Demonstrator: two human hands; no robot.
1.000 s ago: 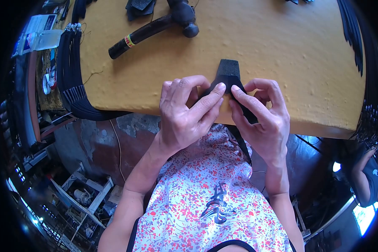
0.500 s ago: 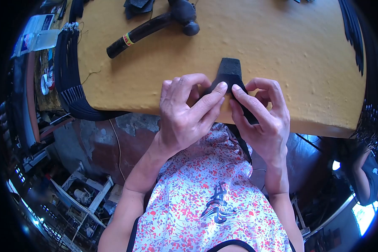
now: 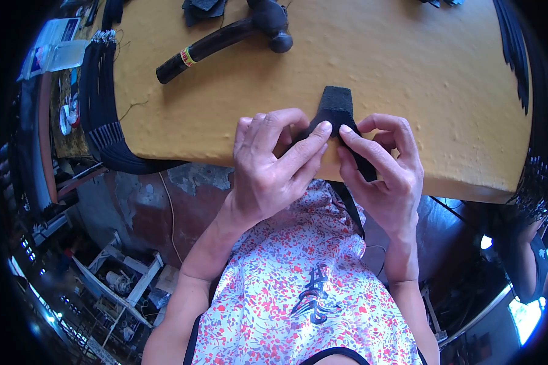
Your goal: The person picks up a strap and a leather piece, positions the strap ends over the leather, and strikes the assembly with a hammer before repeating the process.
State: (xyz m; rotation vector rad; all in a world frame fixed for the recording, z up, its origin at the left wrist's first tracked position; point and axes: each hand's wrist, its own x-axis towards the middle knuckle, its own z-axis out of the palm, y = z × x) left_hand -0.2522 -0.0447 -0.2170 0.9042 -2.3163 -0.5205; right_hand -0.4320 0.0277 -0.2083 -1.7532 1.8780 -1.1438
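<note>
A forked black strap piece (image 3: pixel 336 102) lies near the front edge of the yellow-covered table (image 3: pixel 420 73), its wide tapered tab pointing away from me. My left hand (image 3: pixel 271 167) pinches the left branch, thumb on top close to the fork. From the other side my right hand (image 3: pixel 386 167) grips the right branch, its thumb pressed beside the fork and the other fingers curled around it. The two thumb tips are a small gap apart. Parts of both branches are hidden behind my fingers.
Beyond my left hand lies a hammer (image 3: pixel 225 38) with a dark handle. Small dark pieces (image 3: pixel 204 8) sit at the far edge. Bundles of black straps hang at the left (image 3: pixel 98 91) and right (image 3: pixel 512 52) sides. Another person's arm (image 3: pixel 525 261) shows at right.
Both hands keep the same grip on the strap piece. The table and the things on it sit very slightly shifted in the view.
</note>
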